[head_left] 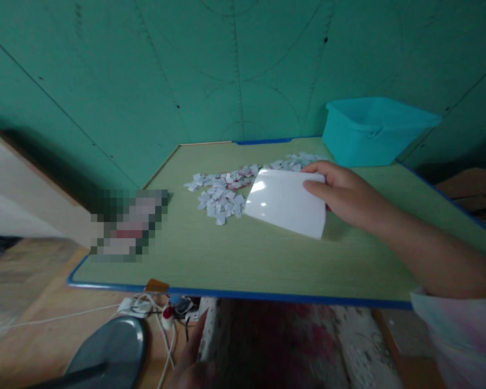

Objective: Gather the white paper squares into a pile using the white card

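My right hand (340, 190) is closed on the right end of a flat, white, glossy booklet-like thing (285, 201), thumb on top and fingers behind. It is tilted above the table, and light glints off its smooth face. Just behind and to its left, small white paper pieces (221, 197) lie loosely heaped, some with reddish marks. The white thing hides part of the heap. Low in the view, below the table's front edge, my left hand (192, 362) shows only in part, with a finger stretched out and nothing visible in it.
A turquoise bin (364, 135) stands at the table's back right corner. At the left lies a blurred-out flat item (133, 224). The pale table (227, 265) has a blue edge and meets a green wall (210, 70). Cables and a power strip (135, 307) lie below.
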The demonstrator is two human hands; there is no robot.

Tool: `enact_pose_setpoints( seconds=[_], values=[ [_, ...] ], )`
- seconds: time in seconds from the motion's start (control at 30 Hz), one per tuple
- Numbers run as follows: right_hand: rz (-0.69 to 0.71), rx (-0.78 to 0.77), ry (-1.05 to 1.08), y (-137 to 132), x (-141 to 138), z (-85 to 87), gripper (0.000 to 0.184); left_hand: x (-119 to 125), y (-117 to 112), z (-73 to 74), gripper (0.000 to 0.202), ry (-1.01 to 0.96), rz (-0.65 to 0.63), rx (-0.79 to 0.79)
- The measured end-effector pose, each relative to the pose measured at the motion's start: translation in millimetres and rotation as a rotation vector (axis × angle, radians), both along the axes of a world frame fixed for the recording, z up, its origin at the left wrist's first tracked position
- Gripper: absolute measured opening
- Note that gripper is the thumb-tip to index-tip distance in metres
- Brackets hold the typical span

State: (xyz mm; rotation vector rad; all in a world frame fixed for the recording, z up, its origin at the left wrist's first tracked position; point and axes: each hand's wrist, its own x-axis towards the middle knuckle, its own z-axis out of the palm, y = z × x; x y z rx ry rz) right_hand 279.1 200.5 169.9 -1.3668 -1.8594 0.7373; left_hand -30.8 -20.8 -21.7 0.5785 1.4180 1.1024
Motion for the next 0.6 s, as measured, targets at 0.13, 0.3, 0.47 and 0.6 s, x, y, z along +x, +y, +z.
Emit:
enact_pose_setpoints(
  seconds=[0.13, 0.3, 0.47, 0.6],
  values=[
    [0.113, -0.048, 0.073, 4.0, -4.4, -8.5, 0.026, 18.2, 3.1, 9.8, 0.053, 0.074, -0.010, 0.013],
    [-0.206, 0.191, 0.091, 20.5, 12.8, -2.9, 0.030, 36.0, 5.0, 24.6, 0.062, -0.089, 0.021, 0.035],
    [-0.219, 0.359, -0.129, 18.2, 18.2, 1.8, 0.035, 33.7, 6.9, 30.8, 0.046, -0.031, 0.057, 0.065],
    [-0.130, 0.437, -0.282, 7.0, 6.2, 3.7, 0.034, 18.4, 8.6, 21.4, 0.030, 0.136, 0.049, 0.107]
  ],
)
